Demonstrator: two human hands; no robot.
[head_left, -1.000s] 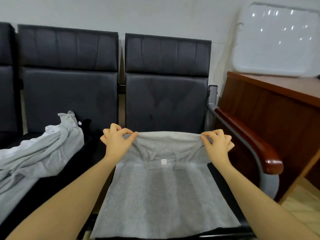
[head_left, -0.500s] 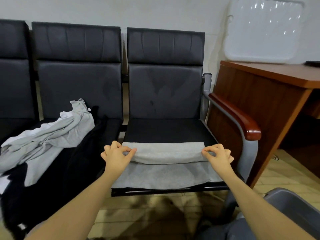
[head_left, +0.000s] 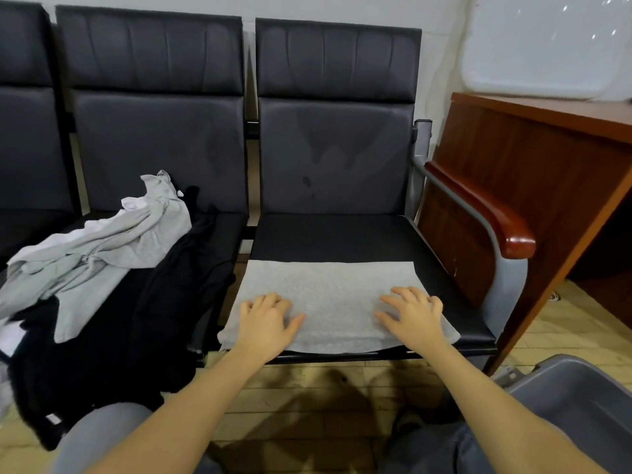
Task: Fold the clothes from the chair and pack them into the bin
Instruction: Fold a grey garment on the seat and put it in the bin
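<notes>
Folded garment: a grey folded shirt (head_left: 328, 295) lies flat on the front part of the black chair seat (head_left: 335, 236)
Left hand (head_left: 265, 321): fingers spread, palm resting flat on the left part of the shirt
Right hand (head_left: 413, 316): fingers spread, resting flat on the right part of the shirt
Other clothes: a light grey garment (head_left: 102, 244) lies crumpled over black clothes (head_left: 130, 323) on the seat to the left
Bin: a grey bin (head_left: 574, 388) stands on the floor at the lower right, near the wooden desk (head_left: 533, 155)

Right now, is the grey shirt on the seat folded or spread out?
Folded: the grey shirt lies as a flat rectangle, both hands on it.
</notes>
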